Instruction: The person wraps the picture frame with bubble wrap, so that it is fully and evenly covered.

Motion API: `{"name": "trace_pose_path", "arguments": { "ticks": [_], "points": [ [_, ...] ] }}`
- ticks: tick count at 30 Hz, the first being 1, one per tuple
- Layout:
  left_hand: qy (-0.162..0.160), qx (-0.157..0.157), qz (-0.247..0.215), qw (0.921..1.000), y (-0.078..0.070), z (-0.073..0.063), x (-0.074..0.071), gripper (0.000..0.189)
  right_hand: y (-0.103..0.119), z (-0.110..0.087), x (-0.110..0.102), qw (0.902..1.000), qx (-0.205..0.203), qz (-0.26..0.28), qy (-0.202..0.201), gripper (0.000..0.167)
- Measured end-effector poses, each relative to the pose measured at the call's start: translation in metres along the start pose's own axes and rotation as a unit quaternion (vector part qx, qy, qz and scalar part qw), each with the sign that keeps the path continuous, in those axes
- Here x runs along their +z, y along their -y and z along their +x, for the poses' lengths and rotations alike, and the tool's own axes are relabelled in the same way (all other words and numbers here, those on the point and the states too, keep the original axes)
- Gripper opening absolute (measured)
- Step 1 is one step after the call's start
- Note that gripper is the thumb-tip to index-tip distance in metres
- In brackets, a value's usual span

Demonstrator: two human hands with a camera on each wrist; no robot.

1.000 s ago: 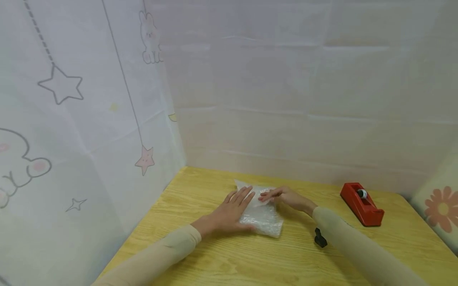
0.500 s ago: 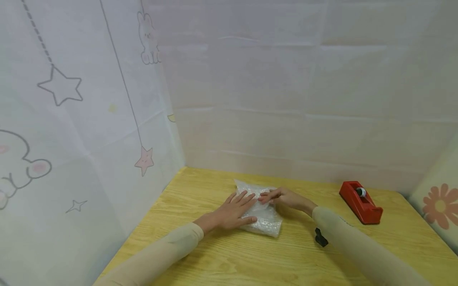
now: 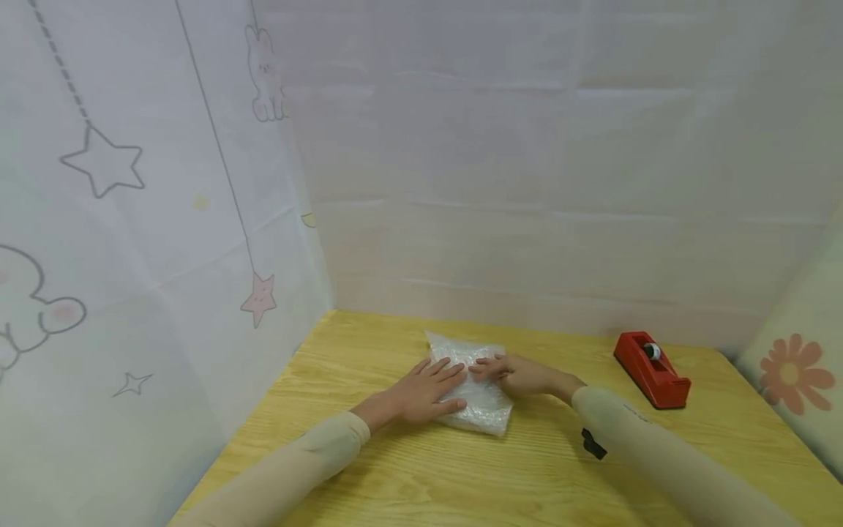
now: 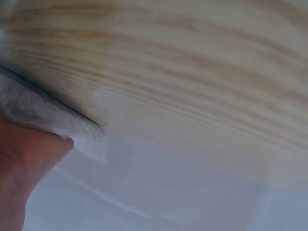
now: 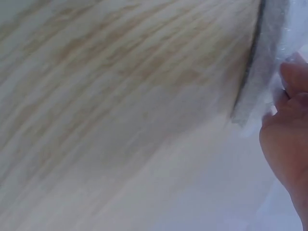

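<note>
A flat package of clear bubble wrap [image 3: 484, 411] lies on the wooden table. My left hand [image 3: 420, 395] rests on its left side with fingers spread and the thumb across the wrap. On the right side, the fingers of my right hand [image 3: 525, 375] press on top, slightly bent, close to the left fingertips. In the left wrist view the wrap's edge [image 4: 43, 108] shows beside the thumb. The right wrist view has another edge of the wrap [image 5: 260, 67] by the right thumb. What lies inside the wrap cannot be made out.
A red tape dispenser [image 3: 653, 375] with a roll of tape stands at the back right of the table [image 3: 421, 476]. A small black object [image 3: 593, 444] lies beside the right sleeve. Printed cloth walls rise behind and to the left.
My left thumb has shifted up onto the wrap. My right fingers have moved slightly lower on it, and the wrap's top layer looks flatter. The head view has turned slightly right.
</note>
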State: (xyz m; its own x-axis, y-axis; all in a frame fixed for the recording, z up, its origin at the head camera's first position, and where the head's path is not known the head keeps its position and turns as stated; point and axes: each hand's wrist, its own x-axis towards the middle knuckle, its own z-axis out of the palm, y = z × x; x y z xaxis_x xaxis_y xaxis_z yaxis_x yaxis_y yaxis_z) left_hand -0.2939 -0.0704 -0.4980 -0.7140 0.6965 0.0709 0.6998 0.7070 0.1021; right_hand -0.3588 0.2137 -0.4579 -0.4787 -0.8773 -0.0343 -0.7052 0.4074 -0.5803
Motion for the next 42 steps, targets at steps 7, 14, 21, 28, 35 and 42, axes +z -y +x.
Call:
{"name": "trace_pose_path", "arguments": {
  "ticks": [7,14,21,28,35,42],
  "points": [
    [-0.010,0.000,0.009,0.9999,0.004,0.000,0.003,0.080,0.018,-0.011,-0.009,0.9992,0.023,-0.021,0.026,0.051],
    [-0.012,-0.016,0.000,0.9998,0.007,-0.003,0.005,0.081,0.018,-0.043,-0.031,0.9976,0.025,-0.049,-0.042,0.040],
    [-0.011,-0.003,-0.003,0.9999,0.008,-0.008,-0.001,0.069,0.013,-0.092,-0.059,0.9908,0.070,-0.040,-0.109,0.038],
    [-0.009,0.003,-0.012,0.9999,0.008,-0.009,-0.004,0.067,0.011,-0.141,-0.089,0.9708,0.118,-0.087,-0.190,0.030],
    [-0.013,0.004,-0.011,0.9998,0.009,-0.008,-0.001,0.066,-0.007,-0.196,-0.119,0.9407,0.237,-0.101,-0.221,0.036],
    [-0.017,0.011,-0.016,0.9997,0.008,-0.007,0.000,0.061,-0.031,-0.247,-0.127,0.9205,0.319,-0.106,-0.199,0.051]
  ]
}}
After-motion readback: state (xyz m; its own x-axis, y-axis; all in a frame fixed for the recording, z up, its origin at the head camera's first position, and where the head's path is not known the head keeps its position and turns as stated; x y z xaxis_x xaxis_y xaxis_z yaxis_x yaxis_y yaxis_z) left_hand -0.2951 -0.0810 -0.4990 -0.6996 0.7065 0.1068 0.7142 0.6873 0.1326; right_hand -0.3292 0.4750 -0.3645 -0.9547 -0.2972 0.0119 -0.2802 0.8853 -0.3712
